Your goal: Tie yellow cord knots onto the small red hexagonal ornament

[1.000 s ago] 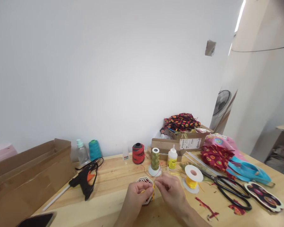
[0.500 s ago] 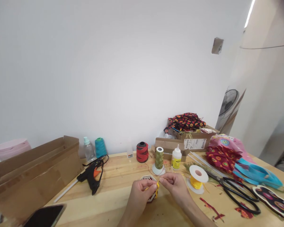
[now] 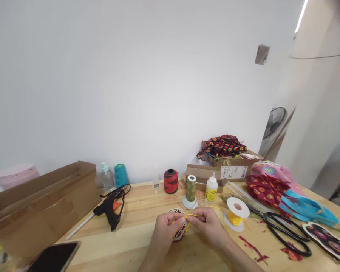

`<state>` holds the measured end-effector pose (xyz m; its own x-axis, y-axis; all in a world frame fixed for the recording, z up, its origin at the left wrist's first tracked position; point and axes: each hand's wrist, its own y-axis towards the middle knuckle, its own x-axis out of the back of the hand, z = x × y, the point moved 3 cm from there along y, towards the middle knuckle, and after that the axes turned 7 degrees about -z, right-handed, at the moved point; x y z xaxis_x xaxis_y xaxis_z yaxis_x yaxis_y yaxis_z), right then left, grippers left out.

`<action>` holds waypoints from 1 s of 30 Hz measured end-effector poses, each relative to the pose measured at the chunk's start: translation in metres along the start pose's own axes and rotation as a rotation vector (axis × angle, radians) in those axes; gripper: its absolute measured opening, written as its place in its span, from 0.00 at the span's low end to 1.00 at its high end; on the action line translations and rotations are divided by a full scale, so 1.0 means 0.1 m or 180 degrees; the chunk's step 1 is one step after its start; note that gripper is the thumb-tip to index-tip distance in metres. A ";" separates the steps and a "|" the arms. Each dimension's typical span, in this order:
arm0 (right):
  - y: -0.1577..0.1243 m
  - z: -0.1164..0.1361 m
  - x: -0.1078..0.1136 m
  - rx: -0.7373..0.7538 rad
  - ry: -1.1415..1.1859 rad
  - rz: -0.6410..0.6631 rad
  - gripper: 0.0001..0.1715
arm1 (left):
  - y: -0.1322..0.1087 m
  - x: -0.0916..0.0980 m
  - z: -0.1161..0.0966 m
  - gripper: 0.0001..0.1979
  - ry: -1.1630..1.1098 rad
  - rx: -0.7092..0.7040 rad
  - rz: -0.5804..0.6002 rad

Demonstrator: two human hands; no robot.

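Observation:
Low in the middle of the head view, my left hand (image 3: 169, 227) pinches a yellow cord (image 3: 187, 218) between thumb and forefinger. Fingertips of my right hand (image 3: 208, 224) grip the same cord just to the right, where it forms a small loop or knot. Behind and below my left fingers is a dark red and white octagonal piece with lattice cutouts (image 3: 179, 235), partly covered by that hand. To the right of my right hand stands a white spool of yellow cord (image 3: 237, 211).
Behind my hands stand a green thread cone (image 3: 190, 189), a red cord spool (image 3: 170, 182) and a glue bottle (image 3: 211, 189). Black scissors (image 3: 286, 230) lie right, near fabric scraps (image 3: 253, 249). Left are a glue gun (image 3: 111, 209), a cardboard box (image 3: 45, 204) and a phone (image 3: 55, 257).
My hands have shifted slightly, and the right fingertips are now closer to the left ones. The yellow cord now stretches rightward over my right fingers, and more of the octagonal piece shows.

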<state>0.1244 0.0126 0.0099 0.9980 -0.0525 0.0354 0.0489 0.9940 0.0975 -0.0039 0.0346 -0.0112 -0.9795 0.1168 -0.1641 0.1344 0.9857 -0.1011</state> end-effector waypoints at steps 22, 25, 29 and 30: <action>-0.02 0.01 0.05 -0.0668 0.0844 -0.0077 0.15 | -0.01 -0.04 -0.05 0.14 0.0202 -0.0047 0.0118; 0.00 -0.04 0.05 -0.0768 0.1159 0.0104 0.13 | 0.01 -0.03 -0.05 0.13 0.0228 -0.0146 0.0111; 0.00 -0.06 0.05 -0.0903 0.1335 0.0277 0.12 | -0.01 -0.02 -0.07 0.12 0.0288 -0.0251 0.0079; -0.01 -0.04 0.05 -0.0893 0.1320 0.0327 0.12 | -0.01 -0.02 -0.08 0.12 0.0286 -0.0243 0.0077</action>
<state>0.1295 0.0116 0.0060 0.9275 0.0326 -0.3725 -0.0982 0.9824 -0.1586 -0.0035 0.0345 -0.0034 -0.9861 0.1475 -0.0767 0.1497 0.9885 -0.0226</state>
